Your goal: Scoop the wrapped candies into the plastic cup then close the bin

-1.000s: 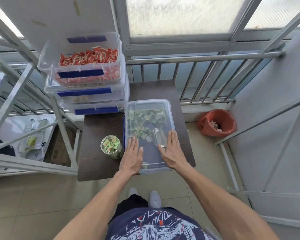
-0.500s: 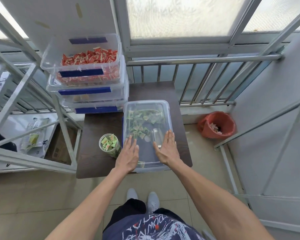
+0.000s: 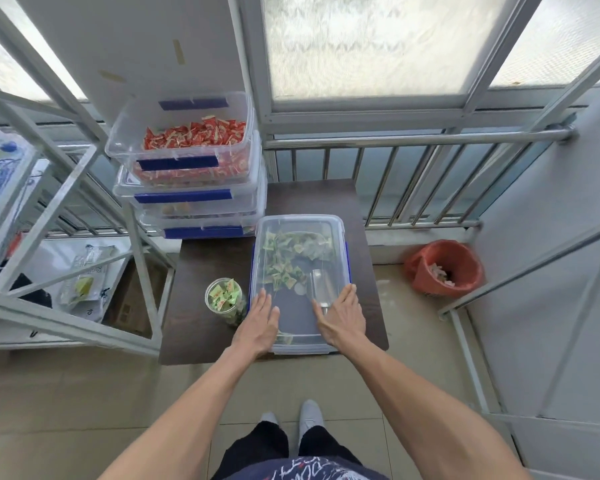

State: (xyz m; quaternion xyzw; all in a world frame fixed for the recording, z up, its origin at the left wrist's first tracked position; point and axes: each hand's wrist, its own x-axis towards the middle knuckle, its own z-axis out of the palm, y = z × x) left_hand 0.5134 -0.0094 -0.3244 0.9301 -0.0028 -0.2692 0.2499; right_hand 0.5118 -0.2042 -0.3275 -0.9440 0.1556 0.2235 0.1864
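Note:
A clear plastic bin (image 3: 300,223) with blue side clips stands on the dark table (image 3: 205,271), and its transparent lid lies on top. Green wrapped candies (image 3: 284,258) fill its far half, with a clear scoop (image 3: 321,285) beside them under the lid. My left hand (image 3: 258,322) and my right hand (image 3: 342,317) both rest flat on the near part of the lid, fingers spread. Left of the bin stands a clear plastic cup (image 3: 224,299) holding green candies.
Three clear bins with blue clips are stacked at the table's back left; the top bin (image 3: 187,133) holds red candies. A metal rack (image 3: 49,209) stands to the left, a railing (image 3: 413,181) behind, and an orange waste basket (image 3: 444,268) on the floor at right.
Both hands stay flat on the lid; they have spread a little further apart toward its sides. The camera view has shifted slightly.

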